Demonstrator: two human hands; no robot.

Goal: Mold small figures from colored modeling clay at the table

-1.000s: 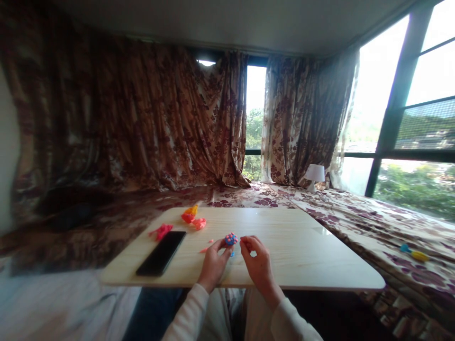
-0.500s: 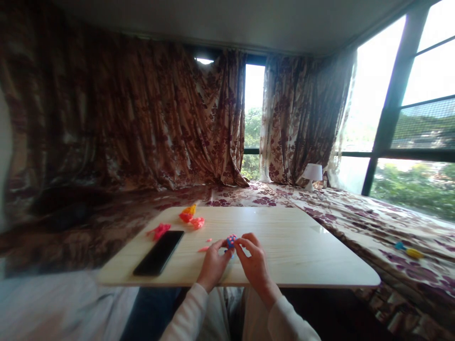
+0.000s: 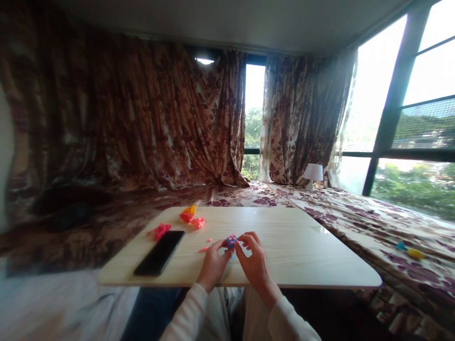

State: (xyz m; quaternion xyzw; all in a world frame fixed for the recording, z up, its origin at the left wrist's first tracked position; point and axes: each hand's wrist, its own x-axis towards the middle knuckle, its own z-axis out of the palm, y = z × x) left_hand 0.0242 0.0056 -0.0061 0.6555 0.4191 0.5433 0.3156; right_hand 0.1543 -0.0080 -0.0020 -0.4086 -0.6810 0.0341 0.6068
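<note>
Near the middle of the surface's point(image 3: 305, 253) front edge, the left hand point(image 3: 213, 265) is pinching a pink-dotted blue clay ball point(image 3: 231, 241); the right hand point(image 3: 255, 260) is curling beside it, its grip impossible to tell. A smartphone point(image 3: 159, 253) is lying by the near left corner.

Dotted blue ball point(image 3: 232, 240) in left fingers point(image 3: 220, 244); right fingers point(image 3: 245, 237) alongside — phone point(image 3: 159, 253) on table point(image 3: 302, 251)

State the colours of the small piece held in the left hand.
The small piece is blue, dotted with pink; the head view shows it.
</note>
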